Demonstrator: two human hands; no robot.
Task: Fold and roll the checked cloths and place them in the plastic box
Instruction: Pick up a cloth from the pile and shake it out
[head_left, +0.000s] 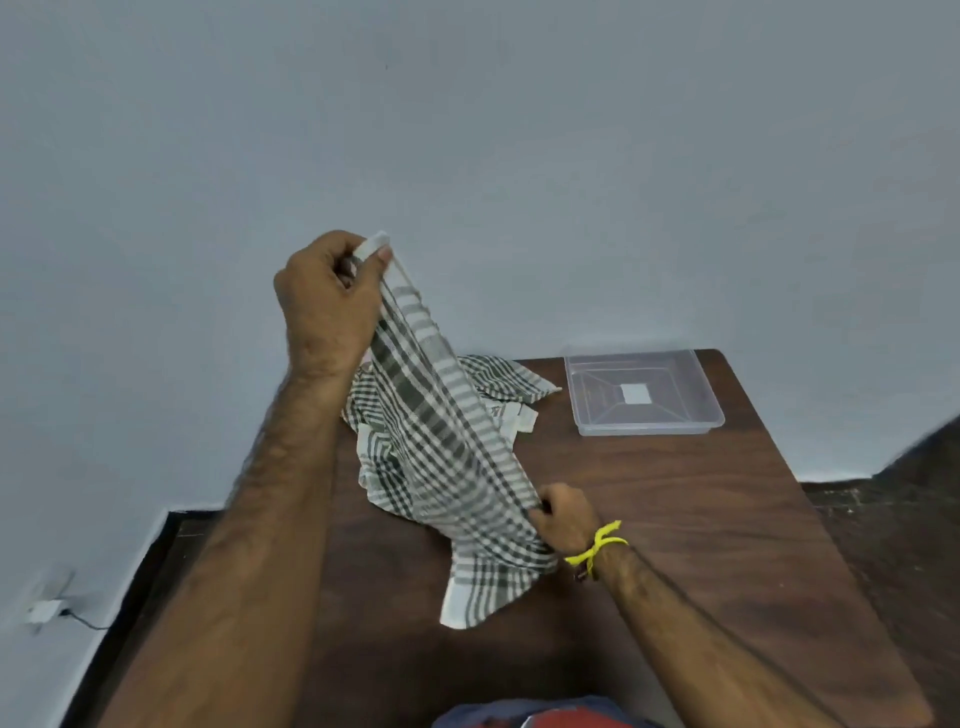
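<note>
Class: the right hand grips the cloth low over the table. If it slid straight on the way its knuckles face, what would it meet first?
The right hand faces left into the held cloth. It would likely meet that first, though depth is unclear.

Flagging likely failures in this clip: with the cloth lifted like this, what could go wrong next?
1. The left hand pinches only a corner of the cloth; it could slip free.
2. The cloth hangs bunched between that corner and the right hand, so a fold may come out uneven.
3. Its lower part overlaps the pile on the table and might drag it; the box lies apart.
</note>
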